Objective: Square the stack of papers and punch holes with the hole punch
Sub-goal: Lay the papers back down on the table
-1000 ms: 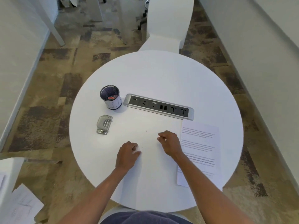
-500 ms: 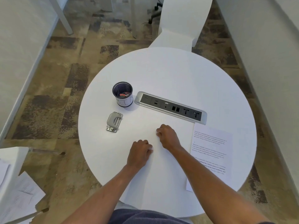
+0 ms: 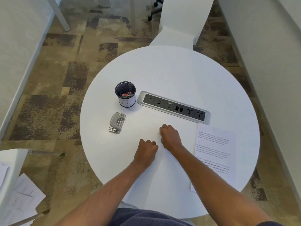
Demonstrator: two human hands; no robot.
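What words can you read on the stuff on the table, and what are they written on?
"BIN": hand-drawn letters on the white band of the black mesh cup.
"Defined by a slower pace, it is centered": part of a bold line on the printed sheet; the rest of its text is too small to read.
Red packet inside the cup: label too blurred to read.
Power strip and hole punch: no readable text.

I count one hole punch (image 3: 117,122), one mesh cup (image 3: 125,94), one socket strip (image 3: 173,107) and one printed sheet (image 3: 215,154) on my one round bench (image 3: 171,70). Two hands: left hand (image 3: 145,152), right hand (image 3: 170,136). One white chair (image 3: 182,22) beyond.
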